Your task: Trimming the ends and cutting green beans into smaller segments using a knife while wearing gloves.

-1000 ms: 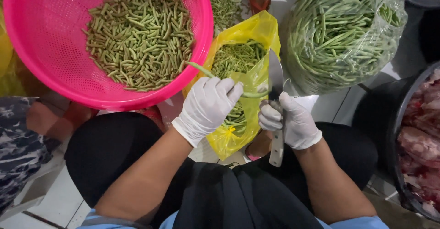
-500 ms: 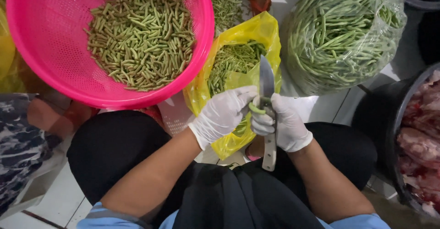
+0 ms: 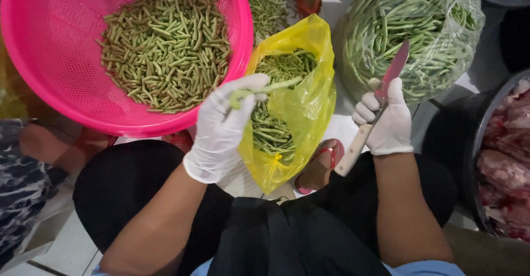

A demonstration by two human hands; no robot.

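Hands had parted: left hand (image 3: 223,127) gripped a bean (image 3: 265,90) over the yellow bag (image 3: 309,96), right hand (image 3: 386,122) clasped the knife (image 3: 381,96), cut apparently made

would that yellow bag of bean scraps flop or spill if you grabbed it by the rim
Probably floppy: the yellow bag is thin crinkled plastic, sagging open with no stiff rim. It likely feels light, being only part filled with bean trimmings. Lifted by one edge, it may tilt and spill, since its mouth gapes wide beside the left hand.
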